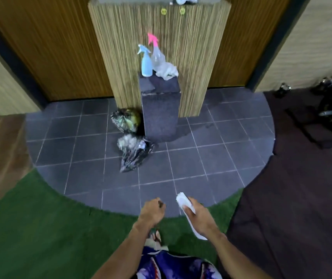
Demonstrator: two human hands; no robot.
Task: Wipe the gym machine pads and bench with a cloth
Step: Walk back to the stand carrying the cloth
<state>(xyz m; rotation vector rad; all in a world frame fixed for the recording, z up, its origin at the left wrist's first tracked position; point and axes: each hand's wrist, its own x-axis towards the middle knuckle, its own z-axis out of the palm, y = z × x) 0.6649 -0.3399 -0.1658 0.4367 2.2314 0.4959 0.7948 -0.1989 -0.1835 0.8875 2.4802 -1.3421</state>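
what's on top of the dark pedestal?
On the dark pedestal: a blue spray bottle, a clear spray bottle with a pink trigger, and a crumpled pale cloth. Anything under the cloth is hidden.

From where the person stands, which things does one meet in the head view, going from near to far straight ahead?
White cloth in the right hand → lower bag → upper bag → dark pedestal → blue spray bottle → pink-topped spray bottle.
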